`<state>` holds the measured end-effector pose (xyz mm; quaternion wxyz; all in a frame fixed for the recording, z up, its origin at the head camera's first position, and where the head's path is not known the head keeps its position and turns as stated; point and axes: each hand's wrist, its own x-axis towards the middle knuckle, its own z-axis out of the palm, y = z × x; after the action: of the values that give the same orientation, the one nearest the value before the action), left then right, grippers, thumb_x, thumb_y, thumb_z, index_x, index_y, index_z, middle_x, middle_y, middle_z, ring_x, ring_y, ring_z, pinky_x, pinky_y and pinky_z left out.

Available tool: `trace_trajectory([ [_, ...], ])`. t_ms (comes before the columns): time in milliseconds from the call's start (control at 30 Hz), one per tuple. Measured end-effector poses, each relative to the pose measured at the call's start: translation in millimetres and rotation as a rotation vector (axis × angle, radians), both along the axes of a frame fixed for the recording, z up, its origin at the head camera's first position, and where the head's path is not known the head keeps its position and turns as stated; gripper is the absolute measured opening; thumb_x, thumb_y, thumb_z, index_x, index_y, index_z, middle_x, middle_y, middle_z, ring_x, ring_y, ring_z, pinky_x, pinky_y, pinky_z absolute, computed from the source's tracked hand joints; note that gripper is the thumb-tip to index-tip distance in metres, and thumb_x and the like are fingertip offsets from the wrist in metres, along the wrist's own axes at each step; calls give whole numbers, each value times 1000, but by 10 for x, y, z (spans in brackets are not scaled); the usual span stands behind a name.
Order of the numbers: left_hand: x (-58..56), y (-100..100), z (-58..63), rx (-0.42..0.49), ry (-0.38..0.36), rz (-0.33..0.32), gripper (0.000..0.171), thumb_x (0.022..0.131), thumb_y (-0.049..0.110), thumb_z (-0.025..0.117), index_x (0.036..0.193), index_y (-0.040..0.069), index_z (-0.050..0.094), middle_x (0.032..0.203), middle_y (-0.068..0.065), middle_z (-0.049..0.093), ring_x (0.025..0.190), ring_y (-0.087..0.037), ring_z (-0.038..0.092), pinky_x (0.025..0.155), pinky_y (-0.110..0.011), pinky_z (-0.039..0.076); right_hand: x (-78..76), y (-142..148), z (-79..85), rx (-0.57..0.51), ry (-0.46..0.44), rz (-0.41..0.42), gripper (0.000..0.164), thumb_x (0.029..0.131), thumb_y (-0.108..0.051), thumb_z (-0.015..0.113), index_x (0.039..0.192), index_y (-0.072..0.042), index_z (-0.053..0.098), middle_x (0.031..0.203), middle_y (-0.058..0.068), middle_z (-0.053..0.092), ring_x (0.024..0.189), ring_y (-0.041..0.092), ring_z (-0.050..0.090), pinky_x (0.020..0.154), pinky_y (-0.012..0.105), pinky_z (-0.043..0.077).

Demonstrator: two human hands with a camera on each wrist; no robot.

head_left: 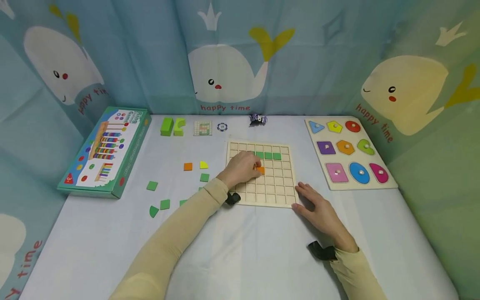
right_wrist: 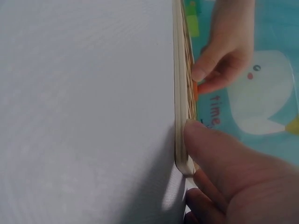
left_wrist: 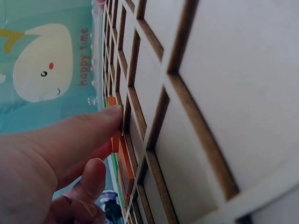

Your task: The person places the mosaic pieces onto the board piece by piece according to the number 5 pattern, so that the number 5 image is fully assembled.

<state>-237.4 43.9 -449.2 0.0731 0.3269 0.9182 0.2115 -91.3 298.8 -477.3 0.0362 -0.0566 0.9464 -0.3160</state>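
Note:
My left hand [head_left: 243,167] is over the wooden grid board [head_left: 275,201]. Its thumb and a finger pinch an orange square tile [head_left: 260,170] at a cell near the board's middle. The left wrist view has another orange tile [left_wrist: 124,161] beside the pinched one. A row of green square tiles [head_left: 268,155] lies in the board's upper cells, its left part hidden behind the hand. At the board's near right corner, my right hand [head_left: 318,210] rests with fairly straight fingers against the edge; its thumb [right_wrist: 205,140] touches the rim in the right wrist view.
Left of the board lie loose green tiles [head_left: 165,204], an orange square [head_left: 188,166] and a yellow quarter-round piece [head_left: 203,165]. Behind them sit green blocks [head_left: 166,126], a pattern card [head_left: 203,128] and a chip [head_left: 222,127]. A game box [head_left: 108,154] and a shape puzzle [head_left: 350,154] flank everything.

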Motion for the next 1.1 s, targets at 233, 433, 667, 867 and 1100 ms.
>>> trace_trajectory([
  [233,39,11,-57,11,-10,0,28,88,25,75,112,11,71,96,1,63,88,-14,56,77,-27,47,54,7,-12,6,20,1,69,90,-35,72,143,0,47,151,18,37,141,38,25,107,58,27],
  [433,96,10,-32,20,-10,-6,30,92,29,70,116,11,70,97,1,62,88,-13,55,76,-26,46,82,35,-21,-1,19,2,69,90,-35,72,143,0,47,151,17,36,141,38,25,107,59,26],
  [667,109,-213,86,80,10,-26,31,95,29,66,120,11,68,102,1,62,92,-13,54,80,-27,45,48,-1,-20,-15,23,-2,68,90,-36,72,143,0,47,152,16,36,141,38,24,108,58,26],
  [867,93,-646,153,108,-3,19,30,97,24,64,122,10,67,113,-2,63,105,-18,54,90,-34,44,50,-6,-30,1,32,-4,68,90,-36,72,143,0,48,151,17,37,141,38,25,108,58,26],
  [1100,-69,-1322,131,77,-2,119,28,94,17,67,119,5,68,108,-7,64,99,-23,58,87,-38,47,52,-3,-35,5,39,-1,68,90,-36,72,143,0,47,151,17,36,141,39,25,108,58,25],
])
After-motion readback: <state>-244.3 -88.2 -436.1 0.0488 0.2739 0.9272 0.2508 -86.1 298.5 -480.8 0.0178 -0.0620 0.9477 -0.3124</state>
